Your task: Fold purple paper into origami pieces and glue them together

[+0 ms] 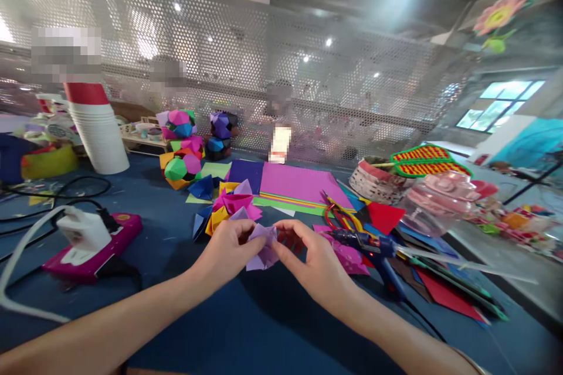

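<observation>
Between my two hands, above the blue table (246, 328), is a folded light purple paper piece (263, 251). My left hand (229, 249) pinches its left side between thumb and fingers. At its right edge, the thumb and fingers of my right hand (310, 251) grip the same piece. Just behind my left hand lie folded paper units in pink (237, 204), yellow (216, 220) and dark blue (200, 224). A stack of coloured paper with a pink-purple top sheet (303, 184) lies farther back.
A blue glue gun (373, 249) and scissors (341, 211) lie right, near loose paper and a clear jar (435, 205). At left are a magenta power strip (94, 249) and stacked paper cups (99, 135). Finished paper balls (181, 169) stand behind, before a mesh screen (211, 58).
</observation>
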The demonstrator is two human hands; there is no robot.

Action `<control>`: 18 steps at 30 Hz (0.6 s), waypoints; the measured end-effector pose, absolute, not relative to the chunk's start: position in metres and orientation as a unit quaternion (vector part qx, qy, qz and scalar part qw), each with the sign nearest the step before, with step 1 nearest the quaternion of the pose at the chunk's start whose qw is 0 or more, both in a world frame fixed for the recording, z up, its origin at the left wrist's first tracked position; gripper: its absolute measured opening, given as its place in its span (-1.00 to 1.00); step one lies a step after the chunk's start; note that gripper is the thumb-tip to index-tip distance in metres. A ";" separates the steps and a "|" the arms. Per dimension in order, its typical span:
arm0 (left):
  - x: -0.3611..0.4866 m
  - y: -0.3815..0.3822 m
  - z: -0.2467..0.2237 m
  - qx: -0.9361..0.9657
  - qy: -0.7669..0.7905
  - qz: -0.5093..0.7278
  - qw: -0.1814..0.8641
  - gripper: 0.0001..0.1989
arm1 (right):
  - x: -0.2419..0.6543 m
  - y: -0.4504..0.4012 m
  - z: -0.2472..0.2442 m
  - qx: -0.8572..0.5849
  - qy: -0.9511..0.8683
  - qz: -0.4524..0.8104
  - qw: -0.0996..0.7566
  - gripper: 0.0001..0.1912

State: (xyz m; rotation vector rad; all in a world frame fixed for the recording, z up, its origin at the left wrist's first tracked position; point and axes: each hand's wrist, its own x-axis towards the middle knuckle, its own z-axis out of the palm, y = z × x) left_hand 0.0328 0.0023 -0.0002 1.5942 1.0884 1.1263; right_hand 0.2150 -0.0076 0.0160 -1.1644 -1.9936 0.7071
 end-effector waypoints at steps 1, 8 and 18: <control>0.033 0.002 0.000 0.635 0.437 0.441 0.459 -0.80 | 0.213 -0.008 0.013 -0.442 -0.769 0.276 0.371 -0.76; 0.034 -0.001 0.001 0.640 0.420 0.431 0.478 -0.73 | 0.212 -0.009 0.001 -0.403 -0.775 0.245 0.421 -0.79; 0.032 0.001 0.001 0.669 0.409 0.464 0.412 -0.74 | 0.213 -0.007 -0.002 -0.323 -0.830 0.091 0.447 -0.82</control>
